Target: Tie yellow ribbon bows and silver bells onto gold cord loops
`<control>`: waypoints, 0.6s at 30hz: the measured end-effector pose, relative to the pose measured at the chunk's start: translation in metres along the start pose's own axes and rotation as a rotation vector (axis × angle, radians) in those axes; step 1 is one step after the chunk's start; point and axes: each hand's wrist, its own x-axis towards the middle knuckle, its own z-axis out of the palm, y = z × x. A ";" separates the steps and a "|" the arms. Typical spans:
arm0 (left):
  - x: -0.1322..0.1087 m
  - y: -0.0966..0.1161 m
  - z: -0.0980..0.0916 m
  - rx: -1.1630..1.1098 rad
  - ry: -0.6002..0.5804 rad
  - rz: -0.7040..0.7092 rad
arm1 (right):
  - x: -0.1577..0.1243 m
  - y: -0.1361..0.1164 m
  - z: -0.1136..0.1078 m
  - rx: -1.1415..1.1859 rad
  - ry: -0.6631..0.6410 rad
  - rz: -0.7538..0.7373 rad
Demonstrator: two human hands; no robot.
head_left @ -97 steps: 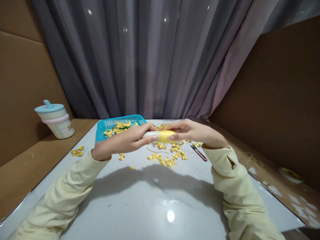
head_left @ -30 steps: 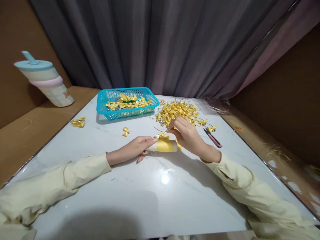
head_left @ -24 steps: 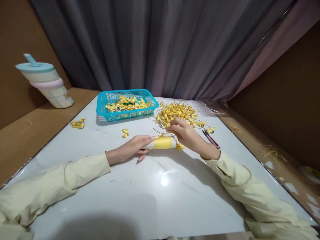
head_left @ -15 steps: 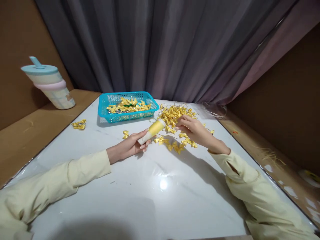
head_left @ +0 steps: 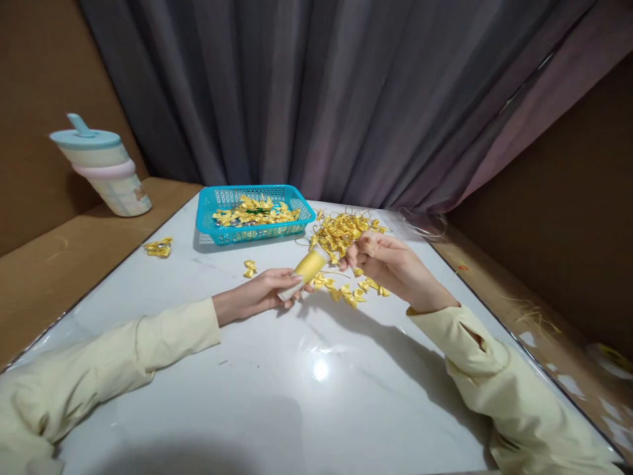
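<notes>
Fingers of my left hand [head_left: 270, 290] wrap round a spool of yellow thread [head_left: 309, 265], tilted up to the right over the white table. Just right of the spool is my right hand [head_left: 383, 264], its thumb and fingers pinched together; what they hold, if anything, is too small to make out. Behind it lies a pile of yellow bows with thin cords [head_left: 339, 231]. Several loose yellow bows [head_left: 349, 295] rest below the hands, and one small bow [head_left: 250, 268] lies left of the spool.
A blue basket [head_left: 252, 234] with yellow bows stands at the back. Another yellow bow cluster [head_left: 159, 247] lies at the left. A tumbler with a straw [head_left: 111, 171] stands on the left ledge. Clear cord [head_left: 425, 224] lies at the back right, before a grey curtain [head_left: 297, 92].
My right hand has turned, with its fingers now raised and pinched near the spool. My left hand and the spool have shifted slightly down in view.
</notes>
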 end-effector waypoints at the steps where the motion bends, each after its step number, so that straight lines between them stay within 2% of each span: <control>1: 0.000 0.001 0.001 0.026 -0.022 -0.004 | 0.000 -0.002 0.001 0.038 0.008 0.008; 6: -0.004 0.004 0.003 0.226 -0.163 -0.020 | -0.003 -0.013 -0.002 0.057 0.074 0.030; 9: -0.005 0.004 0.002 0.290 -0.198 -0.044 | -0.004 -0.018 -0.012 0.001 0.132 0.029; 13: -0.003 0.004 -0.003 0.225 -0.221 -0.043 | -0.008 -0.030 -0.028 -0.091 0.240 0.039; 18: 0.001 0.001 -0.010 0.081 -0.162 -0.047 | -0.021 -0.055 -0.042 -0.240 0.424 0.020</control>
